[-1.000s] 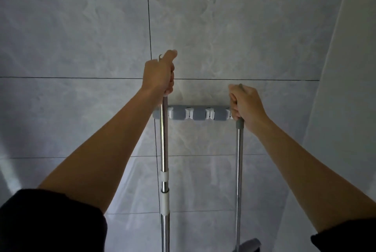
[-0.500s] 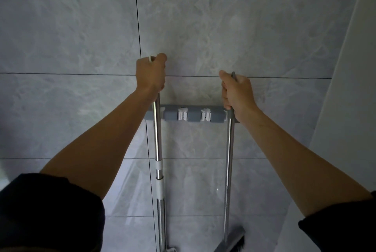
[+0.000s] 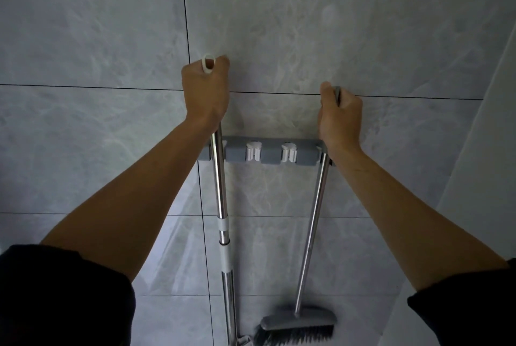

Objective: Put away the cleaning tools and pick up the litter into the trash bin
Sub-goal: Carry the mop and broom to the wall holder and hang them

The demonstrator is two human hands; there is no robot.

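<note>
A grey wall rack with white clips is fixed to the tiled wall. My left hand grips the top of a steel mop handle, whose white hanging loop sticks out above my fist. This pole sits at the rack's left end. My right hand grips the top of a steel broom handle at the rack's right end. The broom's grey head with dark bristles hangs low against the wall. The mop's head is cut off at the bottom edge.
Grey marbled wall tiles fill the view. A lighter wall meets them at a corner on the right. Two white clips in the middle of the rack hold nothing. No litter or trash bin is in view.
Both poles have risen along the rack, and both hands now sit higher above it. The view has tilted down, so the broom head now shows in full.
</note>
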